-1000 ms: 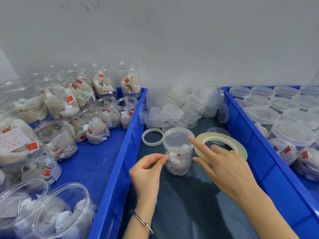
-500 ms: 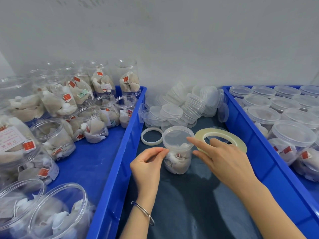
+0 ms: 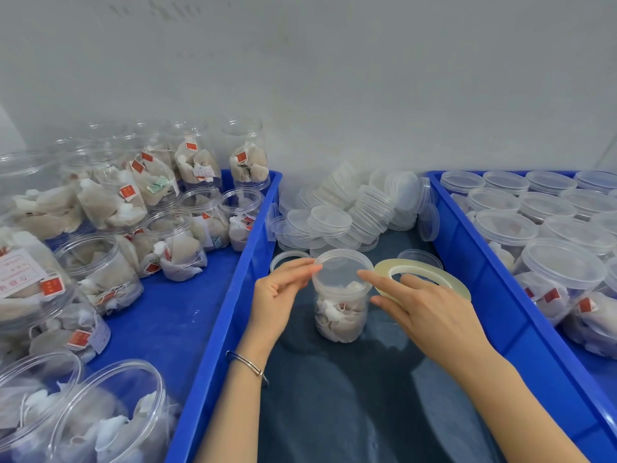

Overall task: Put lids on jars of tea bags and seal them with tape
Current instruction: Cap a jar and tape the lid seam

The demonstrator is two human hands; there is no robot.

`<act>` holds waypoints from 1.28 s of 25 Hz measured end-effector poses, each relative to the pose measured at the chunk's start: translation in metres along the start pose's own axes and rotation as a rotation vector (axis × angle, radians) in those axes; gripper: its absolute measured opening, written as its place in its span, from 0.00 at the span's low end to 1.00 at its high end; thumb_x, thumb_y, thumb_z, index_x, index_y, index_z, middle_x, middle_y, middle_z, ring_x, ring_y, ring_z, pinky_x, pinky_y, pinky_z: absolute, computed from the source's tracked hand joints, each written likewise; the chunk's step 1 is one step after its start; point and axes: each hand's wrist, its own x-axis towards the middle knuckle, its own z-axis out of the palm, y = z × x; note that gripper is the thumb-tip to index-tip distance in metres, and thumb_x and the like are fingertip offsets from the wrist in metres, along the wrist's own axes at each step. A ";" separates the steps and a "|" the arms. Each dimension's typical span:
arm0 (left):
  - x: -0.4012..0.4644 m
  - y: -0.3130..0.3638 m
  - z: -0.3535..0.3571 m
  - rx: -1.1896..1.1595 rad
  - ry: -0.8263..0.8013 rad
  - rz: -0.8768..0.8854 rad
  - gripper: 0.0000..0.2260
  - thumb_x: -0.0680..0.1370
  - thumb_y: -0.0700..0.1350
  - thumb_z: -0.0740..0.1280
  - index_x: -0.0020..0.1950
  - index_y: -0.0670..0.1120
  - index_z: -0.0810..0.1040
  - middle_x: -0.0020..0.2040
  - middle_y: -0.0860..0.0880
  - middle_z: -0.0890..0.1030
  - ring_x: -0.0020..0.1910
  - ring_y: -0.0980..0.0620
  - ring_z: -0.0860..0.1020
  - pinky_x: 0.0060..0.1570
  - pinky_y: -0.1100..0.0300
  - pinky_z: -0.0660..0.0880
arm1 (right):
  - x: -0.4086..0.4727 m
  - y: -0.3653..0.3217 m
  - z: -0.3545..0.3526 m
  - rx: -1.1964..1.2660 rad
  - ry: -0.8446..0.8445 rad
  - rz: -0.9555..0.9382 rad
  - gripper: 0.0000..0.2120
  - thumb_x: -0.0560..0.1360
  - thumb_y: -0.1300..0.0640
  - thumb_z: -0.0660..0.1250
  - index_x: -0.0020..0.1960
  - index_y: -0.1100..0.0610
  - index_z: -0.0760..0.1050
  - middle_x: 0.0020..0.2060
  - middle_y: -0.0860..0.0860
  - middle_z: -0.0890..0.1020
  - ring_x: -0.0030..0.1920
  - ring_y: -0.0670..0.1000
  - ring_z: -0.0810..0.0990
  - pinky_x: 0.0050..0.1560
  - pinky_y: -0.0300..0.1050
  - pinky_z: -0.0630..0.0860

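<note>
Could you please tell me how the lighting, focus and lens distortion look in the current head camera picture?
Head view: the light is soft and even, with faint shadows under the left hand and right hand; the wide-angle lens bows the blue bin walls outward; the jar at centre is fairly sharp, while the open jars at lower left are smeared and soft; clear plastic shows little glare.

Left hand [image 3: 278, 292] now at lid [image 3: 342, 269].
</note>
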 end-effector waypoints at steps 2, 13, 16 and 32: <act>-0.011 0.001 0.015 0.063 -0.178 0.018 0.19 0.73 0.36 0.71 0.63 0.48 0.77 0.72 0.51 0.68 0.72 0.58 0.66 0.67 0.63 0.67 | 0.000 0.002 0.002 -0.003 0.035 0.006 0.19 0.68 0.49 0.75 0.59 0.46 0.81 0.27 0.45 0.65 0.23 0.50 0.72 0.24 0.38 0.51; 0.002 -0.003 0.035 0.305 0.092 0.043 0.29 0.58 0.45 0.83 0.50 0.56 0.69 0.55 0.57 0.73 0.57 0.69 0.70 0.54 0.77 0.65 | -0.019 0.034 -0.010 -0.179 -0.181 0.302 0.26 0.72 0.34 0.38 0.38 0.48 0.69 0.36 0.44 0.76 0.44 0.43 0.75 0.68 0.49 0.53; 0.002 -0.003 0.034 0.271 0.079 0.018 0.29 0.58 0.43 0.84 0.49 0.55 0.70 0.56 0.57 0.74 0.57 0.69 0.70 0.55 0.77 0.65 | -0.024 0.041 -0.008 -0.115 -0.276 0.399 0.18 0.73 0.38 0.45 0.41 0.49 0.65 0.39 0.44 0.70 0.48 0.44 0.69 0.72 0.61 0.49; -0.001 0.004 0.013 0.161 -0.315 -0.201 0.44 0.61 0.40 0.82 0.67 0.56 0.58 0.63 0.66 0.69 0.64 0.66 0.69 0.66 0.62 0.70 | 0.072 0.044 0.023 0.250 -0.515 0.053 0.14 0.79 0.45 0.57 0.59 0.52 0.70 0.51 0.45 0.67 0.59 0.48 0.64 0.59 0.52 0.68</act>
